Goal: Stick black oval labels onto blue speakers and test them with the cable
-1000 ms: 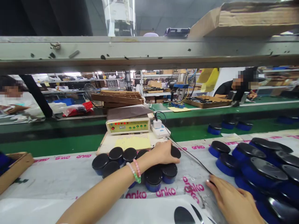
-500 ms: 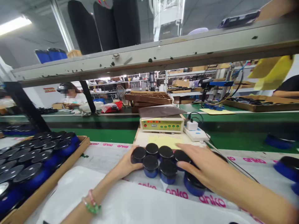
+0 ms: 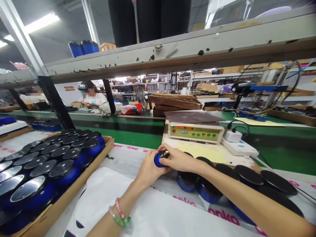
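My left hand (image 3: 150,167) and my right hand (image 3: 179,159) meet at the bench's middle, both gripping a small blue round canister (image 3: 160,160) with a dark top, which they mostly hide. Just right of my right hand stand several similar canisters, including one (image 3: 187,180) and another (image 3: 209,191), with black lids and blue bodies. More of them lie under my right forearm, such as a black-lidded one (image 3: 249,175). To the left, a cardboard tray (image 3: 61,202) holds rows of these canisters, well apart from my left hand.
A white plastic sheet (image 3: 138,200) lies before me on the anko-printed bench cover (image 3: 128,161). Behind my hands stand a yellow paper sheet (image 3: 199,153), a test box with red lights (image 3: 195,133) and a power strip (image 3: 239,148). An overhead shelf rail (image 3: 172,49) crosses above.
My view has swung left, bringing the tray in. My hands have come together and one canister is now lifted from the group between them.
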`<state>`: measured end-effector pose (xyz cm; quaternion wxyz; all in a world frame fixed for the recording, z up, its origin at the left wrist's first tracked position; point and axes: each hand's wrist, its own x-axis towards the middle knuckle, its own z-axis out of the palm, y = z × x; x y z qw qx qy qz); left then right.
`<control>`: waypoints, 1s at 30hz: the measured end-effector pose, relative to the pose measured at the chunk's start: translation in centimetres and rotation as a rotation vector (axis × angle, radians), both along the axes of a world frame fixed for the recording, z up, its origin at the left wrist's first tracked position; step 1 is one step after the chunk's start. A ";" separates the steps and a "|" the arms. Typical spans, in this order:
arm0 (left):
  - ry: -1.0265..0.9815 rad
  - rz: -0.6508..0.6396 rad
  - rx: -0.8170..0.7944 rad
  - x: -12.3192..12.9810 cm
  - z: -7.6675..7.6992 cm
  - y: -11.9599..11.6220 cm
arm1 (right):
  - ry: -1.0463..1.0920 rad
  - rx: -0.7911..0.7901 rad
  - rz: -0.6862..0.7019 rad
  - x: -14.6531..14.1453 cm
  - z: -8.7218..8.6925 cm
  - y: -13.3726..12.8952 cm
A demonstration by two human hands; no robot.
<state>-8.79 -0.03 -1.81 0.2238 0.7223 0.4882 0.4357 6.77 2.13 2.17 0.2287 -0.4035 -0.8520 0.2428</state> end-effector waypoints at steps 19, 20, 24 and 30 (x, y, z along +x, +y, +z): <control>0.071 0.394 0.029 -3.4 1.4 1.5 | -0.271 -0.043 -0.126 2.4 3.9 1.0; 0.094 0.458 0.015 -4.3 1.2 2.1 | -0.353 -0.065 -0.153 3.1 3.7 1.2; 0.223 0.598 -0.083 -7.0 -0.3 3.6 | -0.555 -0.130 -0.120 4.6 2.8 1.8; 0.423 0.596 0.100 -5.1 -1.0 2.6 | -0.431 -0.024 0.106 3.2 2.5 1.6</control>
